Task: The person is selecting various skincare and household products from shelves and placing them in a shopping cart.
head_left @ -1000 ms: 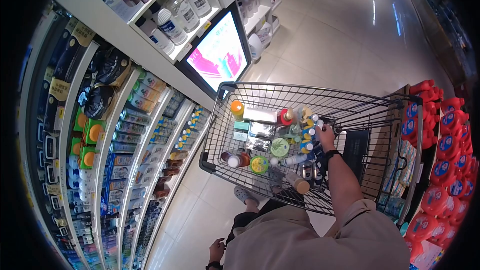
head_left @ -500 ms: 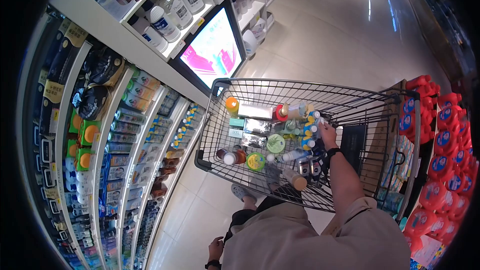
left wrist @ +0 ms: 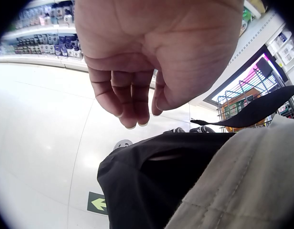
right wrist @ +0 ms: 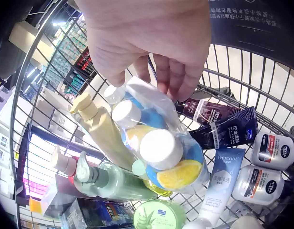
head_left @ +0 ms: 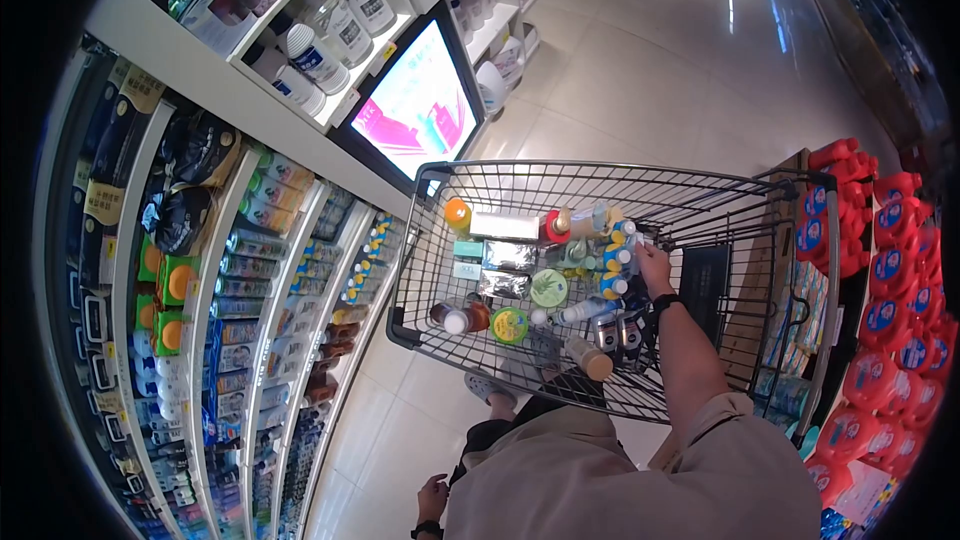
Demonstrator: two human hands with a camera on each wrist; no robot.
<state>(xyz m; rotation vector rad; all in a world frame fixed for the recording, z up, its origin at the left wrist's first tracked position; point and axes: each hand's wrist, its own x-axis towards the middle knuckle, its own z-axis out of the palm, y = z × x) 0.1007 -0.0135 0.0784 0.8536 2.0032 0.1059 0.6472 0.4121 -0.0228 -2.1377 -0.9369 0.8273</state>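
Observation:
My right hand (head_left: 654, 268) is inside a wire shopping cart (head_left: 402, 330), fingers pinching the clear wrap of a pack of bottles (right wrist: 178, 174) with white caps, blue sides and lemon pictures. The pack sits among other goods in the cart. Around it are a pale yellow pump bottle (right wrist: 101, 129), a green pump bottle (right wrist: 123, 183), a light blue tube (right wrist: 223, 179), dark tubes (right wrist: 230, 129) and a round green tub (right wrist: 159, 214). My left hand (left wrist: 156, 52) hangs beside my body with loosely bent fingers, holding nothing.
Product shelves (head_left: 220, 270) run along the left, with a lit screen (head_left: 420, 110) at their end. Several red bottles (head_left: 880, 310) are stacked at the right, beside the cart. Tiled floor (head_left: 640, 70) stretches ahead. A black panel (head_left: 705, 285) is at the cart's near end.
The head view has shifted slightly, moving the shelves and cart a little left in the picture. My right hand stays on the bottle pack; the left still hangs at my side.

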